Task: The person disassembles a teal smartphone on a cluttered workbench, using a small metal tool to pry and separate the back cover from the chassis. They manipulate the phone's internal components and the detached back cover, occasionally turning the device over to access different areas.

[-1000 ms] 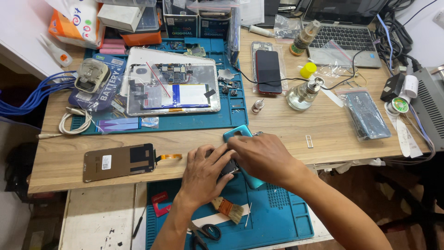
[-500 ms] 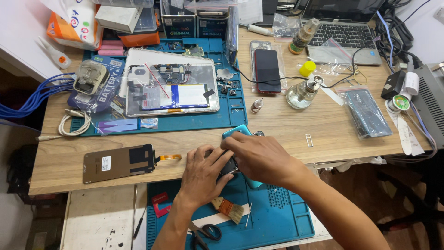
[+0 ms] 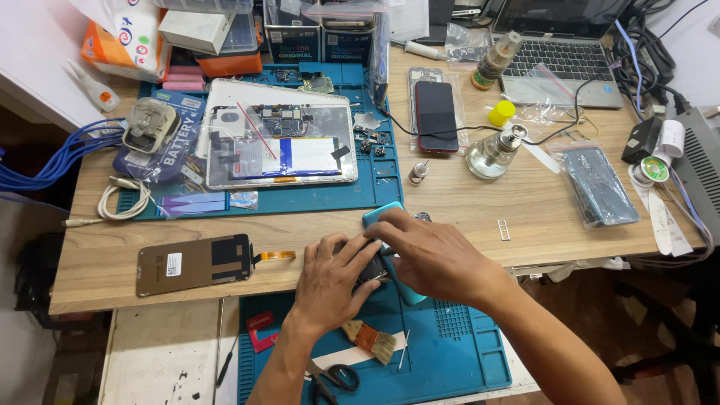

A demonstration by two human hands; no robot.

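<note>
Both my hands are on a teal-backed phone lying at the wooden table's front edge. My left hand grips its near side, fingers curled over the dark inner part. Over the top of it lies my right hand, which hides most of the phone. A detached phone screen with an orange flex cable lies face down to the left of my hands.
An opened tablet lies on a blue mat at the back. A red phone, glass bottle, laptop and bagged part stand right. A lower blue mat holds a brush and scissors.
My hands have hardly moved; the fingers shifted slightly on the phone.
</note>
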